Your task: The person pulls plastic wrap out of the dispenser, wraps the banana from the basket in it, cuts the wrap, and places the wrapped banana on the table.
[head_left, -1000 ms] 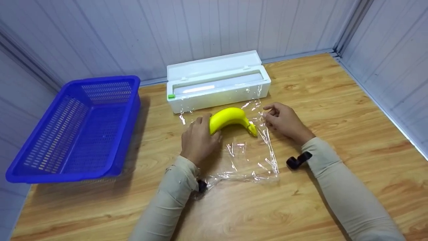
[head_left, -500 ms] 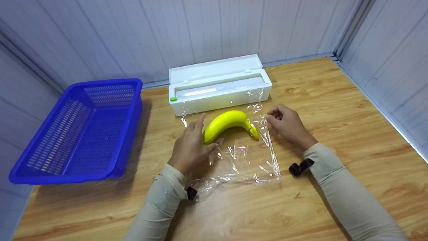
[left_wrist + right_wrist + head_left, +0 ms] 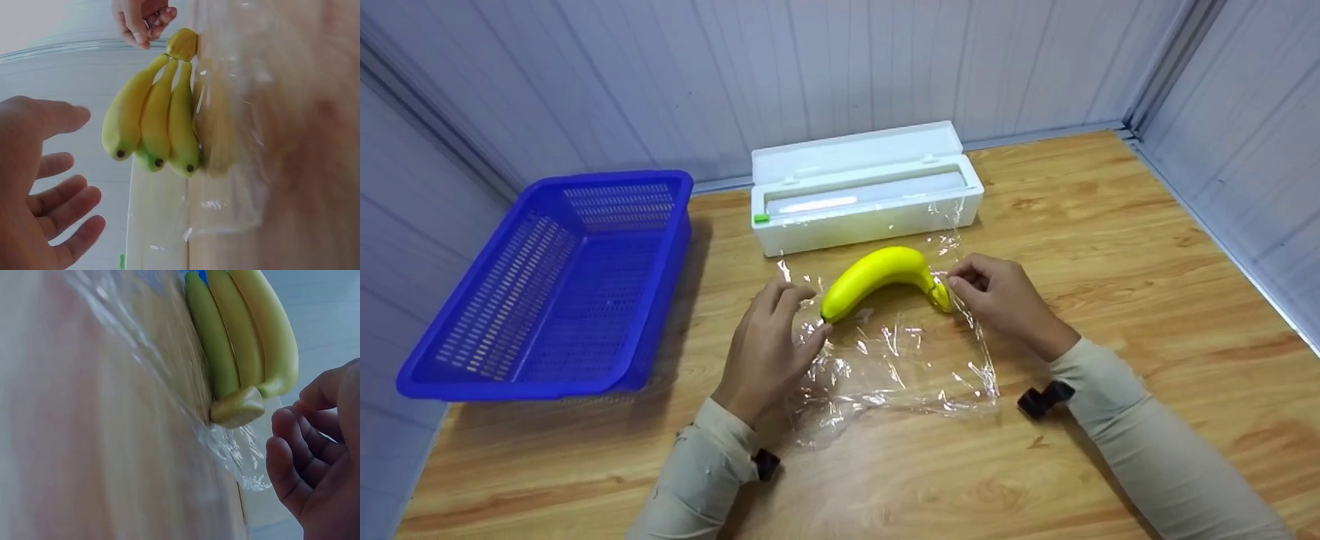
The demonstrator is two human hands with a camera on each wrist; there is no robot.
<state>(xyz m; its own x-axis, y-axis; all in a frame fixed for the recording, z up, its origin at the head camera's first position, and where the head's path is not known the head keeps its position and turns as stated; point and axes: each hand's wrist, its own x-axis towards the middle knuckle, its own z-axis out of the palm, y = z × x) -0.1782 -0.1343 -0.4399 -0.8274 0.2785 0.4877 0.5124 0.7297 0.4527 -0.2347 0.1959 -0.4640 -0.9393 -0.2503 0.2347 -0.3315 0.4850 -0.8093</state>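
Observation:
A bunch of yellow bananas [image 3: 877,276], three in the left wrist view, lies on clear plastic wrap [image 3: 885,375] spread over the table. My left hand [image 3: 769,341] is beside the tip end, its fingers apart and holding nothing; the left wrist view shows a gap between hand [image 3: 50,197] and bananas [image 3: 152,118]. Near the stem end is my right hand [image 3: 1001,296], fingers loosely curled at the wrap's right edge. In the right wrist view, no wrap shows between the thumb and fingers of that hand [image 3: 320,450]. From the wrap, crinkled film runs back to the white dispenser box [image 3: 877,225].
The dispenser's lid [image 3: 855,150] stands raised at the back, with a roll [image 3: 877,193] inside and a green tab [image 3: 762,218] at its left end. A blue perforated basket [image 3: 660,300] sits at the left. Pale panel walls [image 3: 840,67] bound the wooden table [image 3: 900,480].
My left hand has let go of the bananas and drawn back to the left and nearer me. My right hand has shifted slightly nearer me, closer to the stem.

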